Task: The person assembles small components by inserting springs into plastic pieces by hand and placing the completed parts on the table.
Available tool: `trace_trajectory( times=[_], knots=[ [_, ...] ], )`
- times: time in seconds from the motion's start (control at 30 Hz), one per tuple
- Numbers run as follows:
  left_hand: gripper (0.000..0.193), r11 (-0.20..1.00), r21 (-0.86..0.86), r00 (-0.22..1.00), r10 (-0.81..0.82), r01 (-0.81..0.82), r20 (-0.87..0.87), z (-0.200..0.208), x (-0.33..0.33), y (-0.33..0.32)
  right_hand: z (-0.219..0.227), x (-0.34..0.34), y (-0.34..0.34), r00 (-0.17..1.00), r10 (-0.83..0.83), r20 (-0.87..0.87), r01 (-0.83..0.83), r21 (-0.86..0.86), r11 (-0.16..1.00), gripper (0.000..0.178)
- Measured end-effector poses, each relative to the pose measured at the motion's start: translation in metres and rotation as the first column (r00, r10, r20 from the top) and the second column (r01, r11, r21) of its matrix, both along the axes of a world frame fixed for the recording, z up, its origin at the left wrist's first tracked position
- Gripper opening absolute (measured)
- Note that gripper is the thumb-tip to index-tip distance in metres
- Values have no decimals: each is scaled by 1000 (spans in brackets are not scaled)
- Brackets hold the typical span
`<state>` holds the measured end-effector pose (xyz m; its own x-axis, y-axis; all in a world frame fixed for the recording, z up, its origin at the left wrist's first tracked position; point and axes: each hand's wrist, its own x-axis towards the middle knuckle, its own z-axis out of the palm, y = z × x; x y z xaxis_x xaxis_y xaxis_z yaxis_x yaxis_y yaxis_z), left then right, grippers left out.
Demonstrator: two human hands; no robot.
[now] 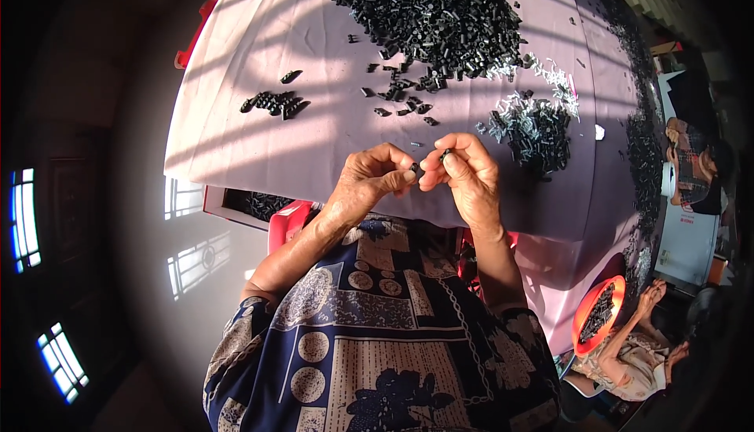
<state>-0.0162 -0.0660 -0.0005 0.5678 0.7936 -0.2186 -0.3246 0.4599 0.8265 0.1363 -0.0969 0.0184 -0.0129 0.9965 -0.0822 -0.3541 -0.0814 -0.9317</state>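
My left hand point(367, 179) and my right hand point(471, 181) are raised close together over the near edge of the cloth-covered table point(259, 149). Between my left thumb and fingertips is a small black plastic part point(414, 169). A second small black part point(446, 154) is pinched in my right thumb and forefinger. The two parts are apart by a short gap. Beyond my hands lie scattered black pieces point(402, 86) and a large heap of them point(432, 16). Right of my right hand is a pile of small silvery screw-like pieces point(534, 122). A small black cluster point(275, 104) rests at the left.
A box of black pieces point(259, 203) stands below the table's left edge, beside a red stool point(287, 224). On the right, another person point(628, 361) sits by an orange basin point(580, 330) of dark pieces. A further person point(691, 165) is farther back.
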Motion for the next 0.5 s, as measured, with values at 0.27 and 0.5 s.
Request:
trace_trajectory(
  times=[0.27, 0.5],
  knots=[
    [9, 999, 36, 999, 30, -29, -13, 11, 2, -5, 3, 1, -3, 997, -32, 63, 26, 89, 996, 12],
    [10, 999, -28, 998, -25, 27, 59, 2, 6, -9, -11, -1, -7, 992, -83, 99, 64, 187, 980, 9]
  ],
)
